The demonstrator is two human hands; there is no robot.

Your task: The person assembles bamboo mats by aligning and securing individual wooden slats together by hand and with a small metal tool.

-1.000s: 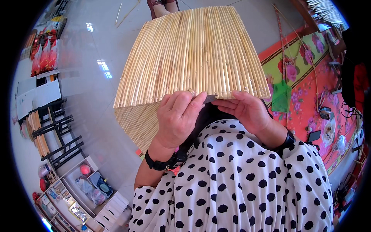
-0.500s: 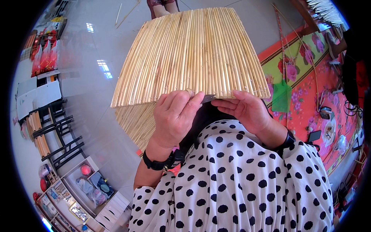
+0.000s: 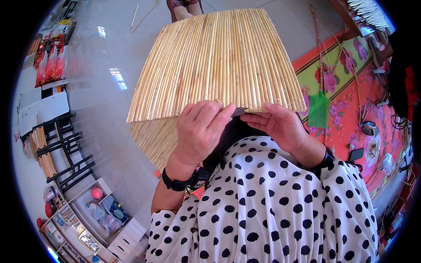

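From where I stood, the mat (image 3: 219,61) of pale stalks lay tilted in front of the person, its near edge close above the dotted garment (image 3: 263,201). A second layer of stalks (image 3: 155,142) showed beneath its left side; I couldn't tell whether the two were joined.

The left hand (image 3: 199,133) was curled at that near edge, thumb and forefinger seemingly pinching a dark blade (image 3: 239,111), its point toward the right; most of the grip was hidden. Held so short, the blade was probably easier to guide along the stalk ends. The right hand (image 3: 284,129) pinched the same edge, thumb on top and fingers underneath, presumably to keep it steady beside the point. The stalks ran away from the body, which put their cut ends within reach of both hands.

Compared with half a second earlier, the left hand and blade had edged slightly rightward, toward the right hand, which had hardly moved. The mat had barely shifted.
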